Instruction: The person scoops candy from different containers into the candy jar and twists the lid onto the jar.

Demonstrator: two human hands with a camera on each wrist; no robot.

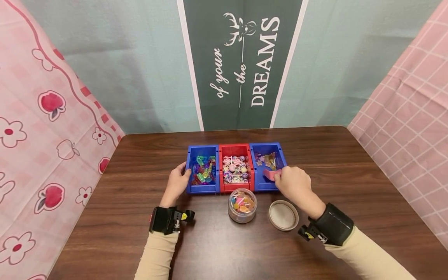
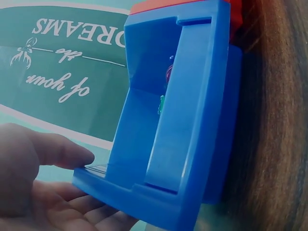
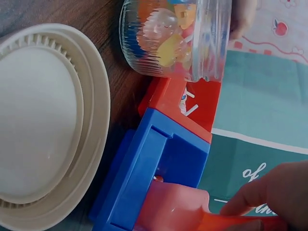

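Three bins stand wall to wall, closing any lane between them: left blue bin (image 1: 203,189), red bin (image 1: 236,187), right blue bin (image 1: 265,187). From above, the first two lie open; a pink scoop (image 1: 270,174) and right fingers (image 3: 255,192) crowd the third's near right corner. Left fingers (image 2: 89,207) block the row's left side. In front, a glass jar (image 1: 241,218) obstructs the red bin; a narrow lane of surface (image 1: 262,216) separates jar from round lid (image 1: 283,215).
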